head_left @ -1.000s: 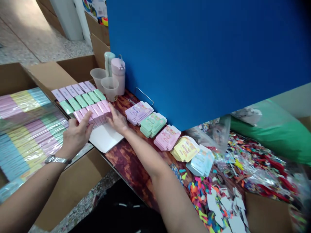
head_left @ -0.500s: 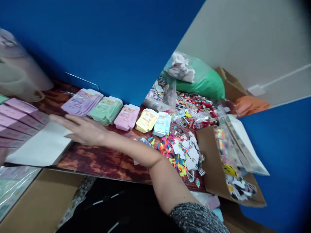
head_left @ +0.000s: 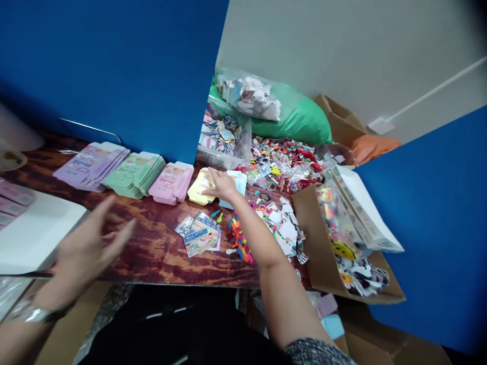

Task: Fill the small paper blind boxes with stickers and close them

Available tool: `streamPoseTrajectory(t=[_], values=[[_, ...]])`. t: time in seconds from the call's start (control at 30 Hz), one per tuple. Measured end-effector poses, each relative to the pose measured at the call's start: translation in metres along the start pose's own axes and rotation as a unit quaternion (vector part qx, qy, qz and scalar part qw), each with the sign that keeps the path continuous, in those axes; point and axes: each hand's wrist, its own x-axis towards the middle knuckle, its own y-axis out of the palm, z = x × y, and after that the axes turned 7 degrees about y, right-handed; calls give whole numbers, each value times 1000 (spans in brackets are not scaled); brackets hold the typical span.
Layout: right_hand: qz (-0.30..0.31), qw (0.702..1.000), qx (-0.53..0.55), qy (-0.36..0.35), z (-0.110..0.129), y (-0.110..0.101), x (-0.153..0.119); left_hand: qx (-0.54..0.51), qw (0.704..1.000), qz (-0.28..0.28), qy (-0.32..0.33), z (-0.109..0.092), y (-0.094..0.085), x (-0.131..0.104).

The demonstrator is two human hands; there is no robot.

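My right hand point(head_left: 222, 183) reaches across to a stack of yellow flat cartons point(head_left: 200, 186). Its thumb and fingers are apart, lying on the stack's right side; whether they grip a carton does not show. Partly behind that hand is a light-blue stack point(head_left: 239, 181). My left hand point(head_left: 91, 243), a little blurred, hangs open and empty over the table's front left, beside a white pad or box point(head_left: 49, 228) with pink cartons point(head_left: 13, 200) on it. Pink point(head_left: 172, 182), green point(head_left: 134, 174) and purple point(head_left: 91, 165) stacks continue the row leftward.
Hello Kitty cards point(head_left: 200, 235) lie mid-table. Colourful small pieces and white cutouts point(head_left: 285, 230) are heaped to the right, beside an open cardboard box point(head_left: 314, 238). Behind are filled bags point(head_left: 300, 114) and a blue partition point(head_left: 114, 66). A pale pitcher point(head_left: 13, 137) stands far left.
My right hand has moved from the white surface at left to the yellow stack. My left hand has come into fuller view, open. The view has shifted right, uncovering the cards.
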Motion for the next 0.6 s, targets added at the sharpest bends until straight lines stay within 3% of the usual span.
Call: streamPoseTrajectory(t=[0.13, 0.27, 0.4, 0.5, 0.6], values=[[-66, 998, 21, -14, 2, -3, -3, -39, 990, 23, 130, -50, 57, 25], [-161, 980, 118, -29, 3, -19, -23, -57, 985, 11, 163, -85, 93, 54], [-202, 949, 228, -77, 10, -27, -63, -24, 988, 19, 149, -106, 109, 63], [-208, 932, 284, -84, 21, -21, -94, 40, 988, 52, 138, -113, 113, 52], [-213, 926, 303, -68, 33, -10, -118, 76, 986, 50, 138, -113, 114, 36]])
